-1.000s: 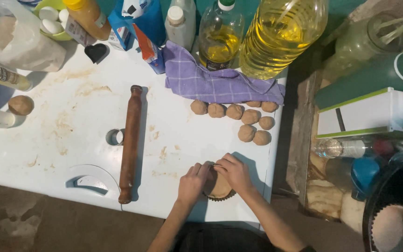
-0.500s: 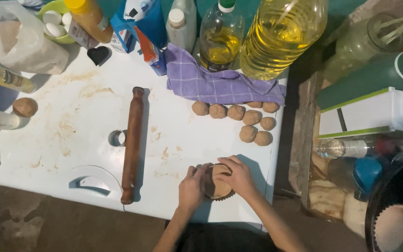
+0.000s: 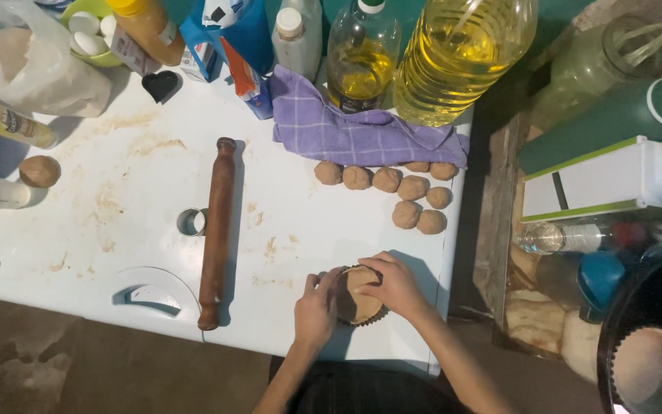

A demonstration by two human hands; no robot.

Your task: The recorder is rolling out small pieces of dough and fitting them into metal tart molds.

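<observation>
A small fluted tart tin (image 3: 358,300) lined with brown dough sits near the front edge of the white table (image 3: 116,222). My left hand (image 3: 315,308) grips the tin's left side. My right hand (image 3: 398,284) covers its right side, fingers pressing on the dough. Several brown dough balls (image 3: 411,198) lie in a cluster behind the tin. A wooden rolling pin (image 3: 217,230) lies lengthwise to the left, apart from both hands.
A purple checked cloth (image 3: 354,132), oil bottles (image 3: 457,57), a blue carton (image 3: 231,38) and a flour bag (image 3: 28,65) line the back. A round metal cutter (image 3: 191,221) sits beside the pin. One dough ball (image 3: 39,171) rests far left. Crates and containers stand right.
The hands have stayed on the tart tin, with the fingers shifting slightly around its rim and on the dough. Nothing else on the table moved.
</observation>
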